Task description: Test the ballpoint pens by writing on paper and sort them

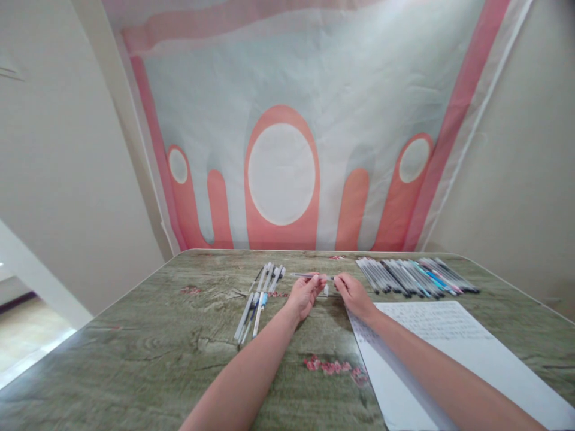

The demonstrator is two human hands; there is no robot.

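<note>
In the head view, my left hand [305,296] is closed around a slim clear pen [300,275], which lies level and points left out of the fingers. At the pen's right end, the dark part, my right hand [354,293] pinches with thumb and fingers. Whether that end is a separate cap I cannot tell. A small whitish piece [326,290] shows between the hands, too small to name. To the left of my left hand lie several loose pens and clear barrels [268,278], with more pens [246,320] nearer to me.
A long row of pens [413,278], mostly clear with dark ends, lies at the back right. White paper with handwriting [431,323] is under my right forearm. The wood-patterned table [148,335] meets a pink and grey printed sheet [287,72] behind.
</note>
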